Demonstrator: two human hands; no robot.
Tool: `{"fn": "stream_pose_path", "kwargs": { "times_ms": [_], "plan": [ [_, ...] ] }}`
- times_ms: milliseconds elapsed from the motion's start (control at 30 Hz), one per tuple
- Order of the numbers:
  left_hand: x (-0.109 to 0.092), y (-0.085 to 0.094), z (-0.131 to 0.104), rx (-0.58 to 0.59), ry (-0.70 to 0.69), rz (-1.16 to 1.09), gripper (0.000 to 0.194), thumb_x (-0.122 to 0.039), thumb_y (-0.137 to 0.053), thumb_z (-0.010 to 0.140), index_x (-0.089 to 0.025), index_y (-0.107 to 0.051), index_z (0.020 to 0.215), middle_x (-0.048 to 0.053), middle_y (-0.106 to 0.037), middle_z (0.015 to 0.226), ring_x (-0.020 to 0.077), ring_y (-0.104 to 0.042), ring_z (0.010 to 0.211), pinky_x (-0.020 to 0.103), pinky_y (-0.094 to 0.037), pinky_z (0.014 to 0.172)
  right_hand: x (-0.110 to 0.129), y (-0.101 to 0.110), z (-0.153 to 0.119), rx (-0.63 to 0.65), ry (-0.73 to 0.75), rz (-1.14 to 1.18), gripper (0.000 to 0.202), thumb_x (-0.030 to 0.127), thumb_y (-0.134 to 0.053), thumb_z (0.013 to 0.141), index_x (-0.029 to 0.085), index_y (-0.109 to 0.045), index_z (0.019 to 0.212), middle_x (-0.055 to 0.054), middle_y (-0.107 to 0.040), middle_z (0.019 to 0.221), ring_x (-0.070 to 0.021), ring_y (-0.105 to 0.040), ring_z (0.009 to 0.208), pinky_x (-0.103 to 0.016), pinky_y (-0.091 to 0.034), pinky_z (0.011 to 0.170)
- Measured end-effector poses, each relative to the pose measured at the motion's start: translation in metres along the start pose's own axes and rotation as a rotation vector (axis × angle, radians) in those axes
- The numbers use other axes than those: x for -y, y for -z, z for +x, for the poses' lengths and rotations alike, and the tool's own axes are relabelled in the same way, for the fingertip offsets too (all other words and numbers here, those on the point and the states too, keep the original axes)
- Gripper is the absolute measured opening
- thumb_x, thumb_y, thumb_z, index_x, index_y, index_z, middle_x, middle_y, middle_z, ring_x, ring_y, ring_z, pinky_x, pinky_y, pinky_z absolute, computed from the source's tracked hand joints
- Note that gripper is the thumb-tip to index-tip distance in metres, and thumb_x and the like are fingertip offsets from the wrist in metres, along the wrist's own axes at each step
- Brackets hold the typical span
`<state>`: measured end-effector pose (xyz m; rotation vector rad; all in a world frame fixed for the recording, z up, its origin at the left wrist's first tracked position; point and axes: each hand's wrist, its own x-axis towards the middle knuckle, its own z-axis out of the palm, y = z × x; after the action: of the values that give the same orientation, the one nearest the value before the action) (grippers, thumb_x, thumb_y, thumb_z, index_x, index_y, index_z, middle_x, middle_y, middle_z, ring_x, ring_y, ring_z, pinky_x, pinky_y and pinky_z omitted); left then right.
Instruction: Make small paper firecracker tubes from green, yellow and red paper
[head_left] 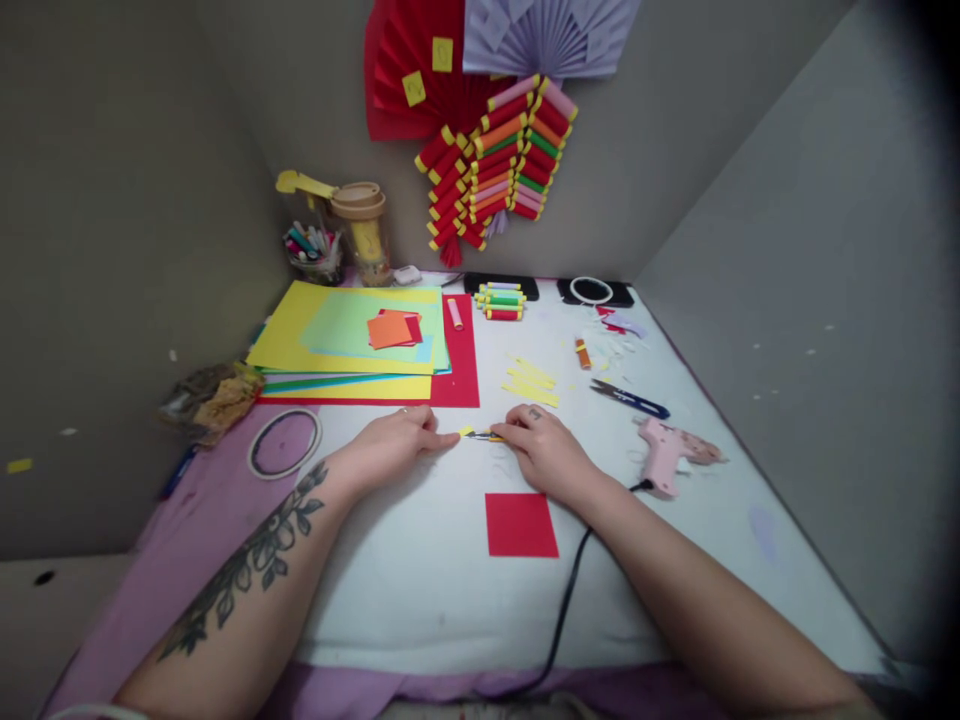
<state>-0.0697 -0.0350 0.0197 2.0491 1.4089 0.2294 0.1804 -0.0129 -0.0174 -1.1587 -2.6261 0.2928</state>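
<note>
Over the middle of the table, my left hand (405,440) has its fingers curled and its thumb stretched to a tiny yellow paper strip (466,431), which it appears to pinch. Facing it, my right hand (544,445) is closed around small orange-handled snips (486,436); their thin dark blades point left and meet the strip. Most of the handle is hidden under my fingers. Below my right hand a red paper square (522,525) lies flat. Several cut yellow strips (531,382) are scattered just beyond my hands.
A pink glue gun (664,455) with a black cord (566,610) and blue snips (630,398) lie right. A tape roll (259,455) and stacked coloured paper (345,300) are left. Small paper rolls (501,300) sit behind; paper firecrackers (499,160) hang on the wall.
</note>
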Motion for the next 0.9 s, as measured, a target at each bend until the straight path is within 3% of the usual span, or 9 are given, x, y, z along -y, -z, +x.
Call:
{"fn": "stream_pose_path", "kwargs": {
  "times_ms": [233, 467, 900],
  "plan": [
    [0.002, 0.0, -0.001, 0.037, -0.042, 0.078, 0.05, -0.059, -0.032, 0.088, -0.021, -0.063, 0.098, 0.002, -0.053, 0.082, 0.0157, -0.046, 0.074, 0.026, -0.028, 0.063, 0.004, -0.002, -0.001, 0.001, 0.015, 0.005, 0.037, 0.007, -0.045, 0.084, 0.021, -0.066, 0.111, -0.01, -0.059, 0.096, -0.02, -0.051, 0.089, -0.032, -0.043, 0.08],
    [0.011, -0.001, -0.001, 0.093, -0.189, 0.215, 0.037, -0.039, -0.032, 0.094, -0.03, -0.061, 0.116, 0.001, -0.049, 0.084, 0.0143, -0.044, 0.073, 0.024, -0.027, 0.061, 0.007, -0.003, -0.002, -0.011, 0.031, 0.03, 0.038, 0.006, -0.044, 0.083, 0.02, -0.067, 0.11, -0.01, -0.058, 0.095, -0.0208, -0.051, 0.089, -0.034, -0.044, 0.08],
    [0.016, 0.0, 0.005, 0.126, -0.212, 0.194, 0.036, -0.029, -0.039, 0.092, -0.034, -0.06, 0.12, 0.002, -0.051, 0.088, 0.0145, -0.049, 0.079, 0.022, -0.033, 0.069, 0.016, -0.005, -0.003, -0.008, 0.059, 0.039, 0.038, 0.005, -0.043, 0.083, 0.017, -0.065, 0.111, -0.01, -0.058, 0.092, -0.0208, -0.05, 0.087, -0.033, -0.044, 0.079]
  ]
}}
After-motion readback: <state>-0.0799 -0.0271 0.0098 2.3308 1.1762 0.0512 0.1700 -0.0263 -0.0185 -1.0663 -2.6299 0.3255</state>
